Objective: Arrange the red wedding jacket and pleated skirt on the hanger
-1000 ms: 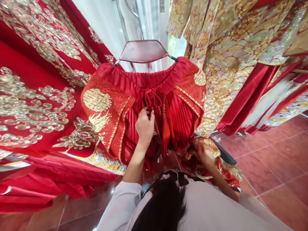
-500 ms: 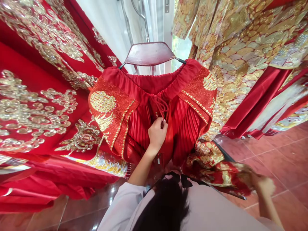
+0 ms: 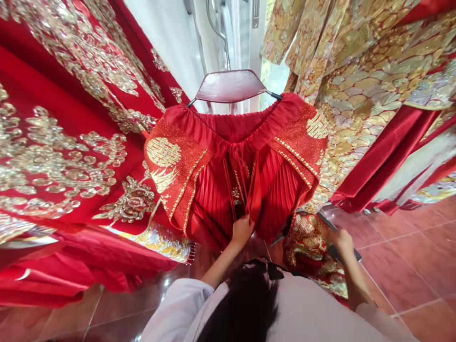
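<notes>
On my feed the L hand sits roughly mid-view, ahead of my chest, back of hand up, fingers curled in tight w/ the knuckles fwd. L wrist looks approx. straight, in line w/ the L forearm, which slants up and to the R from the rolled L sleeve. R hand is lower and well out to the R, a bit blurred; its fingers look bent, but can't tell if they're closed. R forearm is bare, angled up and slightly L, w/ the elbow end near the R sleeve. Hands are well apart.
</notes>
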{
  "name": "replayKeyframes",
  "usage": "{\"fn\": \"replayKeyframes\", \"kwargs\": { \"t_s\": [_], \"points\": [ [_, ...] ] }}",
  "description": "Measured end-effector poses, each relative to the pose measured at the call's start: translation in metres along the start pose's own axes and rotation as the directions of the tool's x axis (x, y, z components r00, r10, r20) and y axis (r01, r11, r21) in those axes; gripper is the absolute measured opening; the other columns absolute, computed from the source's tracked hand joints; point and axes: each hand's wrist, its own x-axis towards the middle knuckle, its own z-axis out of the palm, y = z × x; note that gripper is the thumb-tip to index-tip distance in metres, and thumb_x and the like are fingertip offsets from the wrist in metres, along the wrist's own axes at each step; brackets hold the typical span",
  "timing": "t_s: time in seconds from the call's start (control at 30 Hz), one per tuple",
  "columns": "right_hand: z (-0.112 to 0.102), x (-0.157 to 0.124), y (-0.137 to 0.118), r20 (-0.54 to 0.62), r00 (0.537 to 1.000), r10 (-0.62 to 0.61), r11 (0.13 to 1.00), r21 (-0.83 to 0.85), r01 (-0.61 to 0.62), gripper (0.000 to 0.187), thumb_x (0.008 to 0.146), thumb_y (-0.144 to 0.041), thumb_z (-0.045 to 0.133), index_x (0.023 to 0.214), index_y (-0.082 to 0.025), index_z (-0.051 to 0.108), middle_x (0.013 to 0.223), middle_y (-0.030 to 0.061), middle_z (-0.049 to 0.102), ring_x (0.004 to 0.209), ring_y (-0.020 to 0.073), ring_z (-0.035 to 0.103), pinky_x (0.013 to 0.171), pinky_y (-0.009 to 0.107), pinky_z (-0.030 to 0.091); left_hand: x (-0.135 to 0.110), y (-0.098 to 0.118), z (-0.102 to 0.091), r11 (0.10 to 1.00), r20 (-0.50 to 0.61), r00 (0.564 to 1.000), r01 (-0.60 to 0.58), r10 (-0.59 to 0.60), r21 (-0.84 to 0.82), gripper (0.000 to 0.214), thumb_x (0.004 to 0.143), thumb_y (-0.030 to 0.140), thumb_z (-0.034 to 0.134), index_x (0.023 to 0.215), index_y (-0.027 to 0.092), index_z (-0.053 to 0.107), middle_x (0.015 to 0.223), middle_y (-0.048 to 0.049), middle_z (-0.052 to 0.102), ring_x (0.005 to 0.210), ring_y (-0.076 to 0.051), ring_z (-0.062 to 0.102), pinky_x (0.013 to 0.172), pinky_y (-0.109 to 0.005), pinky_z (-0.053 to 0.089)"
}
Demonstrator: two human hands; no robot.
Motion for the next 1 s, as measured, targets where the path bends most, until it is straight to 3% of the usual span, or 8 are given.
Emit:
{"fn": "replayKeyframes", "kwargs": {
  "t_s": [0.13,0.2,0.3,0.37,0.57,0.83,0.9,1.0],
  "points": [
    [-0.013,-0.021,-0.101,-0.196,0.946,-0.260,0.941,0.171,0.294,0.029,0.085,-0.031,0.044,0.092,-0.012,0.065,0.085,0.0141,0.065,0.079,0.0229,0.062,0.075,0.034,0.046,-0.011,0.012,-0.037,0.996,0.025,0.995,-0.092,0.092,-0.005,0.017,0.087,0.029,0.055,0.081,0.018,0.067,0.080,-0.0038,0.067,0.076,-0.016,0.064,0.066,-0.022,0.043],
    [-0.042,-0.041,-0.155,-0.514,0.730,-0.451,0.727,0.263,0.635,0.028,0.086,-0.028,0.042,0.088,-0.011,0.064,0.085,0.0136,0.065,0.081,0.0211,0.061,0.077,0.034,0.047,-0.009,0.019,-0.082,0.987,-0.110,0.981,-0.160,0.159,-0.002,0.025,0.090,0.036,0.050,0.091,0.019,0.067,0.091,-0.0059,0.067,0.086,-0.017,0.062,0.077,-0.026,0.044],
    [-0.092,-0.066,-0.226,-0.757,0.325,-0.566,0.353,0.133,0.926,0.028,0.090,-0.024,0.042,0.108,-0.013,0.061,0.108,0.0122,0.062,0.104,0.0186,0.057,0.092,0.033,0.044,0.002,0.029,-0.159,0.929,-0.650,0.668,-0.317,0.362,0.192,0.031,0.090,0.033,0.047,0.110,0.016,0.063,0.107,-0.0119,0.062,0.103,-0.024,0.055,0.096,-0.040,0.039],
    [-0.113,-0.068,-0.263,-0.701,0.155,-0.696,0.161,0.058,0.985,0.031,0.094,-0.026,0.037,0.115,-0.017,0.058,0.115,0.0093,0.060,0.111,0.0177,0.053,0.099,0.035,0.039,0.013,0.034,-0.199,0.899,-0.712,0.550,-0.303,0.436,0.317,0.040,0.089,0.033,0.050,0.124,0.015,0.055,0.123,-0.0145,0.055,0.119,-0.029,0.045,0.107,-0.049,0.026],
    [-0.108,-0.020,-0.305,-0.433,0.121,-0.893,0.095,0.081,0.992,0.048,0.096,-0.050,0.035,0.128,-0.019,0.053,0.094,0.0050,0.062,0.101,0.0190,0.051,0.106,0.046,0.021,0.022,0.019,-0.229,0.852,-0.581,0.641,-0.252,0.502,0.459,0.025,0.086,0.032,0.055,0.105,0.019,0.064,0.103,-0.0092,0.060,0.113,-0.030,0.047,0.109,-0.057,0.019],
    [-0.119,-0.036,-0.272,-0.374,-0.028,-0.927,-0.125,0.237,0.963,0.062,0.092,-0.063,0.032,0.066,-0.019,0.066,0.090,0.0012,0.060,0.100,0.0164,0.048,0.108,0.044,0.009,-0.011,0.013,-0.223,0.708,-0.300,0.661,-0.520,0.688,0.477,0.019,0.086,0.027,0.057,0.102,0.023,0.067,0.103,-0.0065,0.060,0.105,-0.024,0.049,0.102,-0.055,0.022],
    [-0.130,-0.049,-0.260,-0.359,-0.118,-0.926,-0.253,0.358,0.898,0.066,0.092,-0.062,0.031,0.056,-0.016,0.060,0.087,0.0017,0.062,0.099,0.0154,0.050,0.109,0.043,0.010,-0.015,0.014,-0.220,0.668,-0.210,0.649,-0.617,0.731,0.416,0.011,0.085,0.026,0.058,0.086,0.021,0.068,0.108,-0.0052,0.060,0.109,-0.024,0.048,0.103,-0.053,0.020],
    [-0.144,-0.066,-0.236,-0.161,-0.401,-0.902,-0.414,0.585,0.697,0.065,0.093,-0.059,0.033,0.052,-0.014,0.055,0.068,0.0014,0.061,0.075,0.0095,0.054,0.097,0.033,0.031,-0.023,0.011,-0.219,0.654,-0.132,0.655,-0.671,0.744,0.349,0.013,0.081,0.027,0.060,0.072,0.018,0.065,0.110,-0.0043,0.062,0.118,-0.028,0.042,0.102,-0.053,0.017]
  ]
}}
